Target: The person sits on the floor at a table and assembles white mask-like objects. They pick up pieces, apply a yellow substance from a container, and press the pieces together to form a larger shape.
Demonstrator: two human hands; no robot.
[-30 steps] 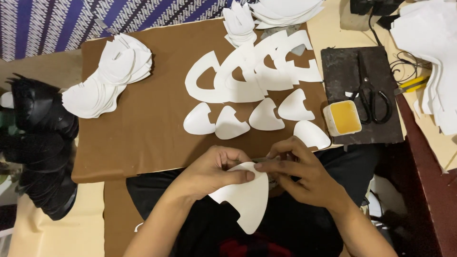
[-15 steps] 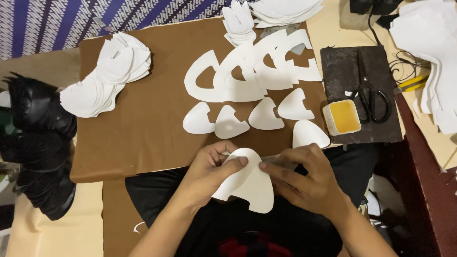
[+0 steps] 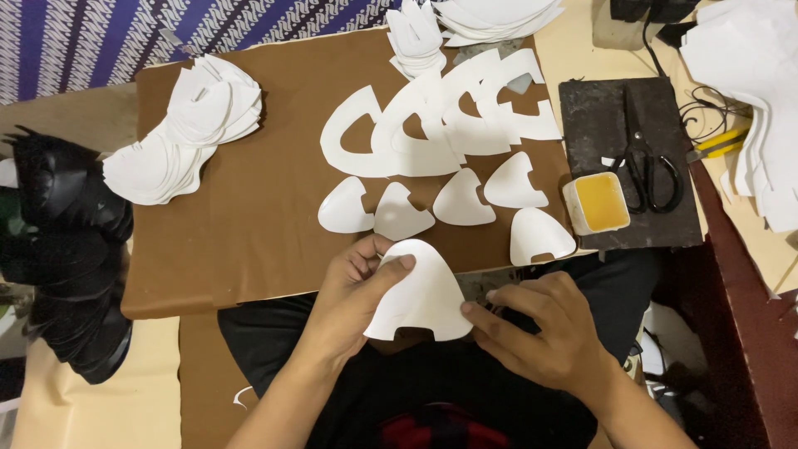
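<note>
My left hand [image 3: 353, 293] grips a white rounded cut piece [image 3: 422, 298] by its left edge, thumb on top. My right hand [image 3: 544, 331] touches the same piece at its lower right corner with fingertips, and something thin and dark shows under its fingers. The piece hovers over my lap just past the front edge of the brown board [image 3: 249, 224]. Several small white triangular pieces [image 3: 460, 202] lie in a row on the board beyond my hands. Overlapping white arch-shaped pieces [image 3: 432, 125] lie behind them.
A stack of white cut pieces [image 3: 184, 129] sits at the board's left. A small tub of yellow glue [image 3: 597, 202] and black scissors [image 3: 644, 158] rest on a dark mat [image 3: 598, 125] at right. More white stacks [image 3: 761, 91] lie far right. Black shoes [image 3: 62, 241] stand at left.
The white piece has been turned and lifted so its rounded end points away from me. My right hand slid down from its top edge to the lower right corner.
</note>
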